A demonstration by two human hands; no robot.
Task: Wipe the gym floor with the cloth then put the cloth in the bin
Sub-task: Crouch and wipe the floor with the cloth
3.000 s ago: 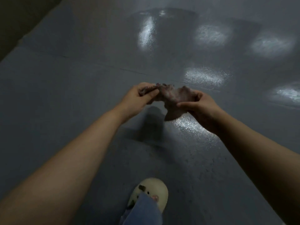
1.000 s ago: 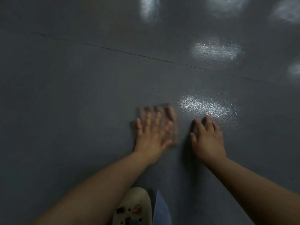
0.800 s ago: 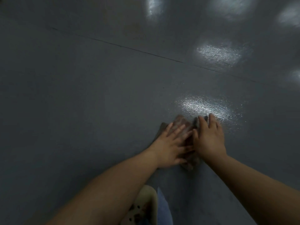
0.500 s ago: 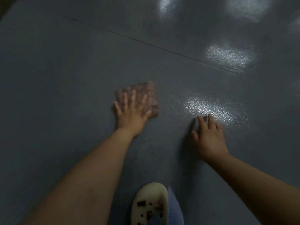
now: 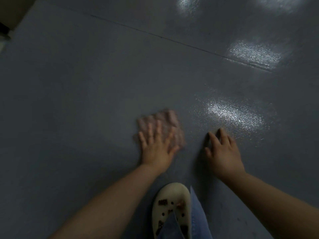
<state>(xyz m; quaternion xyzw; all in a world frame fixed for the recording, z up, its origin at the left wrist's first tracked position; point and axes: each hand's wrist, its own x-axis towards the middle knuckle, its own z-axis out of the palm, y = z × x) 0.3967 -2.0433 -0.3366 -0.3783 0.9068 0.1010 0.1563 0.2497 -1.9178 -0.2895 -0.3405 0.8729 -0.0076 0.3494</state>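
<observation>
While half a second ago the cloth lay farther left under the left hand, it now sits nearer the right hand, blurred mid-wipe on the grey floor. The left hand's fingers are spread straight and press flat on the cloth. The right hand has stayed put, its fingers slightly bent and apart, tips touching the bare floor just beside a bright patch of glare. A pale clog shows at the lower edge.

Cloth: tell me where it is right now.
Head view, centre: the cloth lies flat on the floor under the left hand, left of the right hand.
</observation>
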